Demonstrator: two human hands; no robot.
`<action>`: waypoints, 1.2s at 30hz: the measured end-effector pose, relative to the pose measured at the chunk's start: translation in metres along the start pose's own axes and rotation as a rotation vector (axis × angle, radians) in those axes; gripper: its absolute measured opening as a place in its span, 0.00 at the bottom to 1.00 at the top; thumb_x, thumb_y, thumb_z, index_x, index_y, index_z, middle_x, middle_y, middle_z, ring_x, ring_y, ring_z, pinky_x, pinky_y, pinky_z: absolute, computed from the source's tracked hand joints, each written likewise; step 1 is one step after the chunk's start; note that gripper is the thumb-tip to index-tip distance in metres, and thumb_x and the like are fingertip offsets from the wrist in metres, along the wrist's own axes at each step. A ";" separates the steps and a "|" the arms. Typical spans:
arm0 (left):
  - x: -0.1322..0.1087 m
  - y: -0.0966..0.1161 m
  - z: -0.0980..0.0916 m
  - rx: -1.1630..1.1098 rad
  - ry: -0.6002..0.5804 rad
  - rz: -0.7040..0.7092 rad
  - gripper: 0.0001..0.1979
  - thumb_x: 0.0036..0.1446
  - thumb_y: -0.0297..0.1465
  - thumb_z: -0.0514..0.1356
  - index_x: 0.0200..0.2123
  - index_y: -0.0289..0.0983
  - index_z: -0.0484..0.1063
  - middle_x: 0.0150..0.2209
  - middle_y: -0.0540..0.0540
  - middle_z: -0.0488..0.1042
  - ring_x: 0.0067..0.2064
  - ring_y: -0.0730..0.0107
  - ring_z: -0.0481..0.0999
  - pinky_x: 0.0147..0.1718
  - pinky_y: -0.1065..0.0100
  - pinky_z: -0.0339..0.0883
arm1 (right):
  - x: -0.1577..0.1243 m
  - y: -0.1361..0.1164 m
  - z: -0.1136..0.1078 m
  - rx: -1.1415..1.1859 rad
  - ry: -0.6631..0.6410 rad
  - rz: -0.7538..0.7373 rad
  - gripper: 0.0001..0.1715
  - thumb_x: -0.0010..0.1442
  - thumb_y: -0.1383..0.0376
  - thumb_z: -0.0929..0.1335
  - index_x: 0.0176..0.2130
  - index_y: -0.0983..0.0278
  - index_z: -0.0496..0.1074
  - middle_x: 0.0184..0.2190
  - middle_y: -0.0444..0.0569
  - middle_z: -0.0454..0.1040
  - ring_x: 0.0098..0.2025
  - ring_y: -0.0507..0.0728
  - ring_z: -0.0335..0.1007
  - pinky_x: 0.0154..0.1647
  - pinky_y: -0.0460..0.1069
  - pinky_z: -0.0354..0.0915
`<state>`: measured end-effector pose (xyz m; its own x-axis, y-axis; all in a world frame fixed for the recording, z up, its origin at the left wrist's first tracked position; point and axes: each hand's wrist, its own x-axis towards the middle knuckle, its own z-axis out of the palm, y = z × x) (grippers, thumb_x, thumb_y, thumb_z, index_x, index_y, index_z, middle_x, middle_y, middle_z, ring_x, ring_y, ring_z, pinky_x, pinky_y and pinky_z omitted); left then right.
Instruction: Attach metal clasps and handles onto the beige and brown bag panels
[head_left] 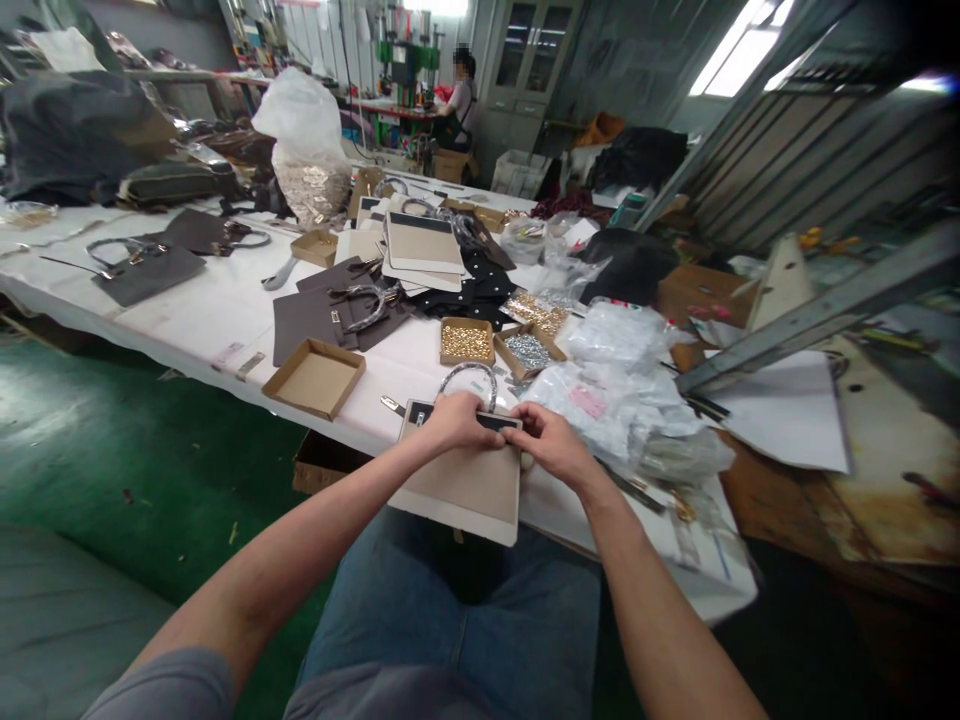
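A beige bag panel with a dark strip along its upper edge lies at the table's front edge, its lower part jutting over my lap. A wrapped curved handle rises behind that upper edge. My left hand grips the edge near the handle, thumb on the dark strip. Close beside it, my right hand pinches the panel's upper right corner. Whether a small part sits between the fingertips cannot be made out. An open box of gold-coloured metal pieces and a box of silver-coloured pieces stand just beyond.
A shallow cardboard box sits at the front left. Dark grey bag panels with handles and stacked beige panels lie farther back. Clear plastic bags crowd the right, beside a slanted metal bar. Another person sits far back.
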<state>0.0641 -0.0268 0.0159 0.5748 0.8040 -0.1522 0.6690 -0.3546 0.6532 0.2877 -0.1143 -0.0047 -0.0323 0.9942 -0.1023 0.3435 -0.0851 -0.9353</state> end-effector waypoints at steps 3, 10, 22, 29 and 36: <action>0.000 0.005 -0.009 -0.073 -0.108 -0.014 0.25 0.46 0.54 0.78 0.31 0.40 0.80 0.29 0.46 0.79 0.35 0.56 0.79 0.35 0.63 0.65 | -0.007 -0.012 -0.001 0.066 0.004 0.013 0.22 0.60 0.54 0.81 0.48 0.60 0.78 0.43 0.49 0.86 0.42 0.59 0.81 0.45 0.53 0.73; 0.009 0.024 -0.016 -0.222 -0.403 0.000 0.26 0.41 0.51 0.82 0.23 0.39 0.76 0.23 0.49 0.75 0.26 0.65 0.71 0.26 0.64 0.59 | -0.036 -0.029 -0.010 0.031 0.089 0.071 0.24 0.57 0.57 0.82 0.51 0.59 0.82 0.45 0.52 0.89 0.43 0.62 0.84 0.45 0.54 0.77; 0.039 0.053 0.013 0.126 -0.389 -0.023 0.22 0.38 0.45 0.83 0.29 0.37 0.82 0.32 0.37 0.84 0.37 0.48 0.84 0.37 0.59 0.75 | -0.042 0.010 -0.011 0.012 0.165 0.253 0.27 0.53 0.53 0.80 0.50 0.60 0.83 0.39 0.52 0.88 0.37 0.62 0.82 0.35 0.54 0.74; 0.032 0.055 0.016 0.028 -0.324 -0.047 0.22 0.36 0.41 0.84 0.29 0.35 0.83 0.30 0.38 0.83 0.38 0.46 0.85 0.35 0.60 0.76 | -0.049 0.019 -0.014 0.038 0.133 0.159 0.27 0.60 0.51 0.79 0.55 0.59 0.83 0.48 0.52 0.89 0.43 0.63 0.84 0.46 0.57 0.79; 0.029 0.059 0.021 -0.134 -0.361 -0.134 0.23 0.36 0.39 0.84 0.32 0.35 0.82 0.35 0.44 0.85 0.33 0.58 0.82 0.29 0.65 0.69 | -0.062 0.032 -0.014 0.148 0.146 0.100 0.29 0.64 0.50 0.79 0.60 0.58 0.79 0.49 0.53 0.88 0.52 0.66 0.85 0.55 0.59 0.79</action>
<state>0.1306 -0.0344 0.0347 0.6312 0.6111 -0.4777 0.6956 -0.1735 0.6972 0.3133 -0.1779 -0.0233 0.1351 0.9783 -0.1569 0.1964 -0.1816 -0.9636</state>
